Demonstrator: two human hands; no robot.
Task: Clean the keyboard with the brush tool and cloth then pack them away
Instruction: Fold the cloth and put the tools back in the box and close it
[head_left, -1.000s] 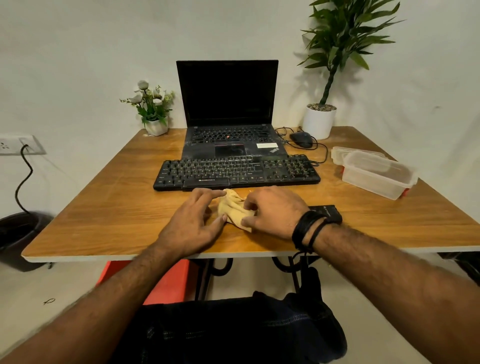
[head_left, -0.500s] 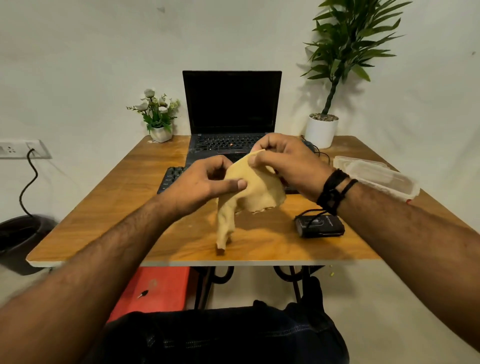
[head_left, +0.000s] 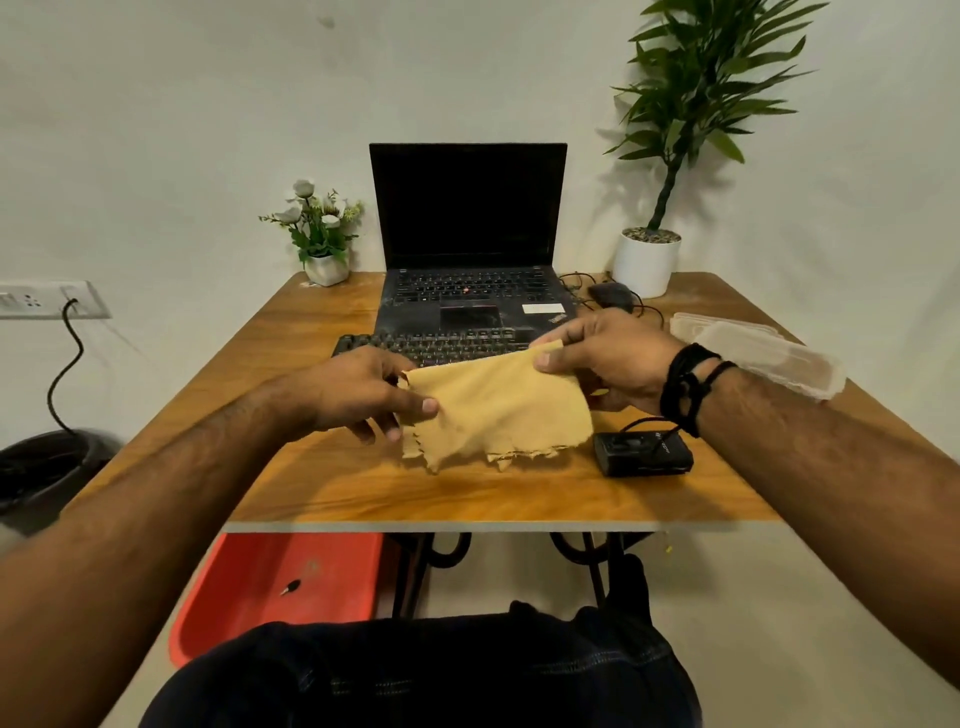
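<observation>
A tan cloth (head_left: 496, 408) with a frayed lower edge is stretched flat in the air above the front of the wooden table (head_left: 332, 483). My left hand (head_left: 358, 392) pinches its left edge and my right hand (head_left: 605, 358) pinches its upper right corner. Behind the cloth lies the black keyboard (head_left: 431, 344), partly hidden by my hands and the cloth. A small black case (head_left: 644, 453) with a cord sits on the table to the right of the cloth, under my right wrist. I cannot make out a brush.
An open black laptop (head_left: 467, 234) stands behind the keyboard, a black mouse (head_left: 610, 295) and cables to its right. A clear plastic box (head_left: 763, 351) sits at the right edge. Two potted plants (head_left: 322, 234) (head_left: 647, 260) stand at the back. A red tub (head_left: 280, 582) is under the table.
Both hands lifted the crumpled cloth off the table, then pulled apart, spreading it out flat between them. The camera view tilted downward.
</observation>
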